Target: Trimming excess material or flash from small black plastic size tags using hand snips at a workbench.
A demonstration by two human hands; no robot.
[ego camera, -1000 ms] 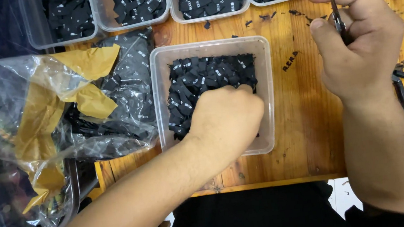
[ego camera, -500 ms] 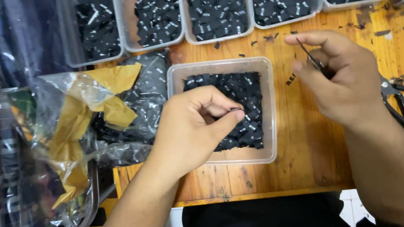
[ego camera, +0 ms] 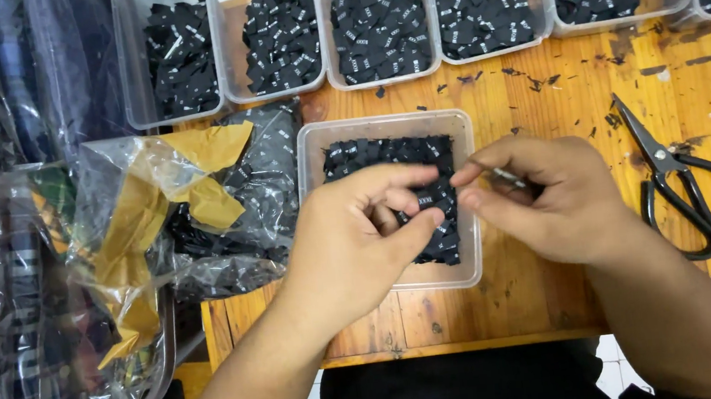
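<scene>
While the left hand (ego camera: 359, 234) has lifted a black label (ego camera: 422, 199) from the tray (ego camera: 383, 126), the right hand (ego camera: 541, 202) (pinching a thin tool) now meets it; scissors (ego camera: 688, 182) lie apart.

Bare worktop (ego camera: 538, 92) strip open between back row of tubs (ego camera: 381, 25) and near tub (ego camera: 384, 135). Scissors (ego camera: 679, 174) block the right. Crumpled plastic bag (ego camera: 173, 219) crowds left, touching the near tub. Both hands (ego camera: 359, 234) cover that tub's front.
</scene>
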